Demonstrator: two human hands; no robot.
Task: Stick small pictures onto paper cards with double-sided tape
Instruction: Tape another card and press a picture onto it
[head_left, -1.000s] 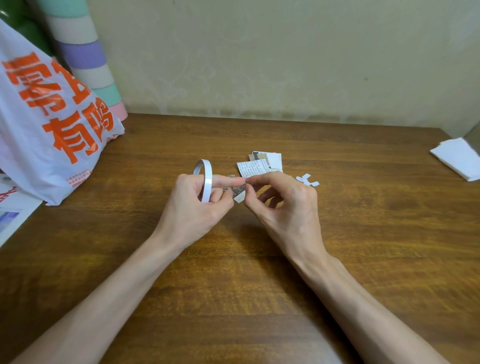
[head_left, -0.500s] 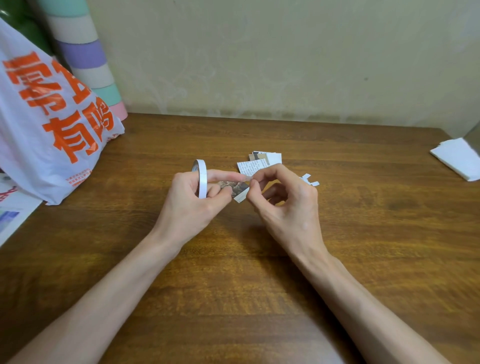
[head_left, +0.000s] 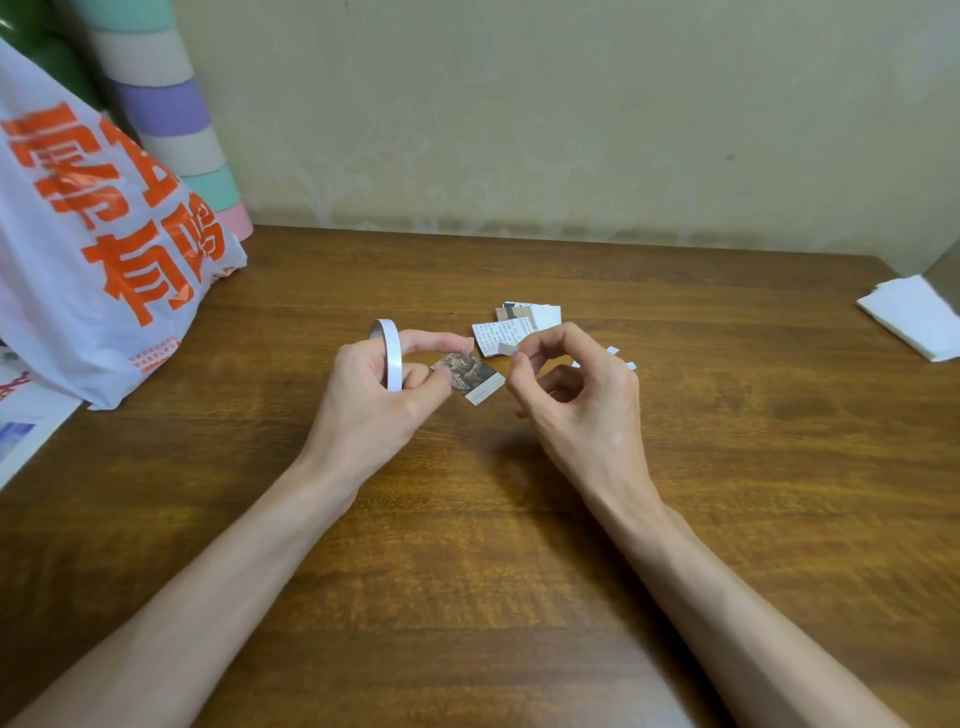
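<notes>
gripping white tape ring (head_left: 390, 358), rectangular picture (head_left: 471, 375): left hand (head_left: 371, 400); pale scrap (head_left: 506, 348): right hand (head_left: 584, 400)

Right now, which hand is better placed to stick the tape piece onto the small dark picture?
Right hand: it pinches the grey tape piece beside the small dark picture; the left hand holds it and the white tape roll.

The right hand (head_left: 582, 395) has drawn back from the left hand (head_left: 374, 400) toward the table's right edge, pinching a small pale strip (head_left: 506, 348) now clear of the little picture (head_left: 470, 374), whose dark face and white edge have come into sight
</notes>
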